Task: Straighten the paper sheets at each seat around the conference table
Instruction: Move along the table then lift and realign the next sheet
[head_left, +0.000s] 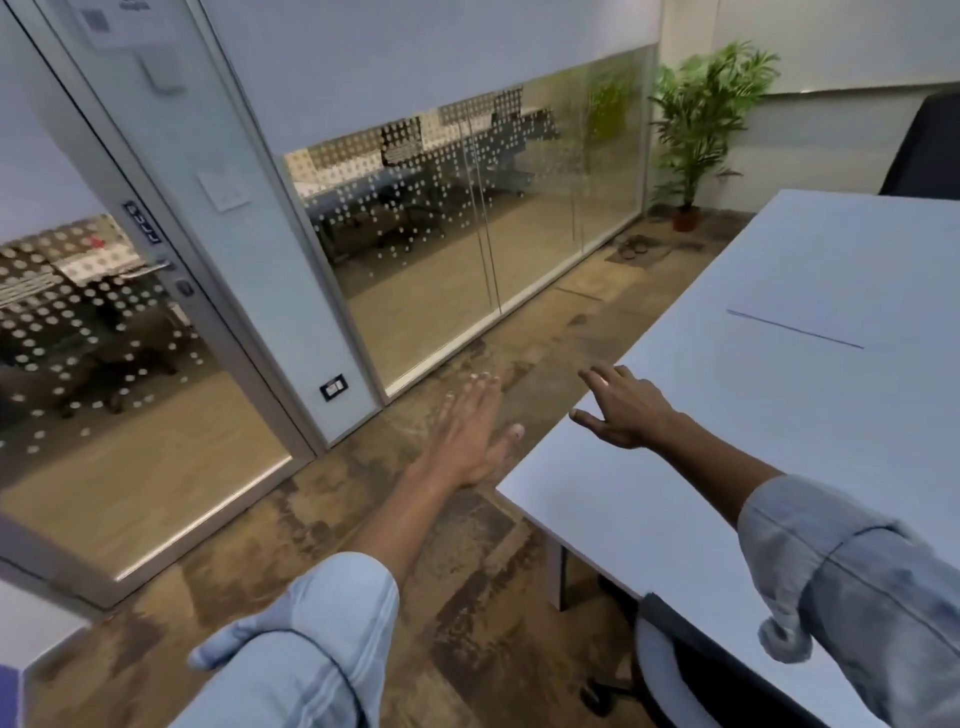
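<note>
The white conference table (810, 395) fills the right side of the view, and no paper sheets show on the part I can see. My right hand (626, 408) hovers over the table's near-left edge, palm down, fingers spread, holding nothing. My left hand (470, 434) is stretched out flat over the carpet, left of the table's corner, fingers apart and blurred, holding nothing. Both forearms come out of rolled light-blue sleeves.
A thin dark seam (795, 329) crosses the tabletop. One chair (691, 670) is tucked under the near edge, and a dark chair back (927, 145) stands at the far right. A glass door (104, 364) and glass partition (467, 234) line the left; a potted plant (701, 119) stands in the far corner.
</note>
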